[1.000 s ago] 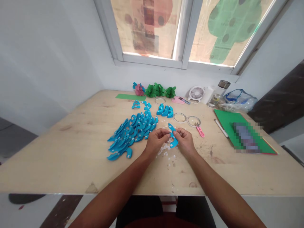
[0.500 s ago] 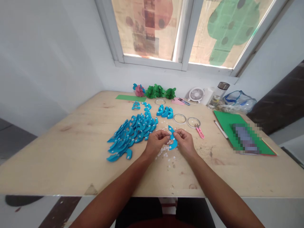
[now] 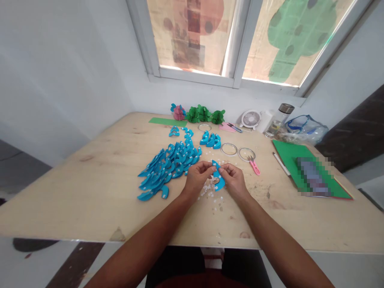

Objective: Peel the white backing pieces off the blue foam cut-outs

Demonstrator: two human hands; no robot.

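Between my two hands is a curved blue paper cutout (image 3: 220, 185) with small white squares on it, held above the table. My right hand (image 3: 234, 178) pinches its right edge between thumb and fingers. Closed at the cutout's upper left edge, the fingertips of my left hand (image 3: 198, 176) appear to grip it; the exact contact is too small to see clearly. Below the hands, tiny white paper bits (image 3: 210, 193) are scattered. Left of my left hand lies a large overlapping pile of similar blue cutouts (image 3: 168, 166).
Beyond the hands are several blue pieces (image 3: 210, 140), tape rolls (image 3: 229, 149) and pink-handled snips (image 3: 255, 167). Green paper sheets (image 3: 289, 150) and a white pen (image 3: 281, 164) lie right. Along the back stand green paper crafts (image 3: 198, 114), a small fan (image 3: 251, 119) and a bottle (image 3: 280, 120).
My left fingertips have shifted up along the cutout's left edge. The right hand keeps its pinch. The whole view has shifted slightly.
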